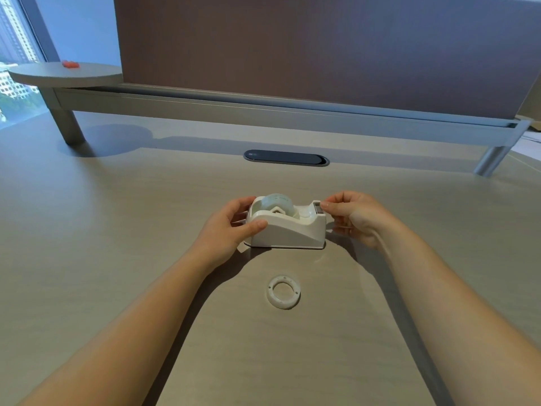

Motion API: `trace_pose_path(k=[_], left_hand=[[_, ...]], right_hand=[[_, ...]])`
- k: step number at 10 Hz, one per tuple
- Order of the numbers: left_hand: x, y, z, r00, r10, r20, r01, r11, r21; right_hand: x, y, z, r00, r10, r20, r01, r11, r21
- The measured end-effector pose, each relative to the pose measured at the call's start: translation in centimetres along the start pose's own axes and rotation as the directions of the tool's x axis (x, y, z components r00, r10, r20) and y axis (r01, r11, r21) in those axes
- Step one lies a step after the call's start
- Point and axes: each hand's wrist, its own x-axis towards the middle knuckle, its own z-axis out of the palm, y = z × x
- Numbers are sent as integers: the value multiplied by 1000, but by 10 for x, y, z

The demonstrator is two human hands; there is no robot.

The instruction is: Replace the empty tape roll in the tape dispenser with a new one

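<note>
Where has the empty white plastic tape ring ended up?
The empty white plastic tape ring lies flat on the beige wooden desk, between the person's forearms, nearer the camera than the white plastic tape dispenser.

This is an office. A big worktop [117, 230] has a divider wall [292, 48] behind it, a cable slot [286, 157], and a window [14, 39] showing tall buildings.

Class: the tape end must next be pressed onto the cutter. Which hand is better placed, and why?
Right. The right hand pinches at the cutter, while the left hand steadies the tape dispenser at its roll end.
</note>
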Motion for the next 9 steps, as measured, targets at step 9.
trace_pose_path(k=[9], left_hand=[[-5, 15, 3, 999, -31, -13, 33, 948, 316]], right_hand=[[-8, 19, -2, 979, 44, -201, -62, 994, -85]])
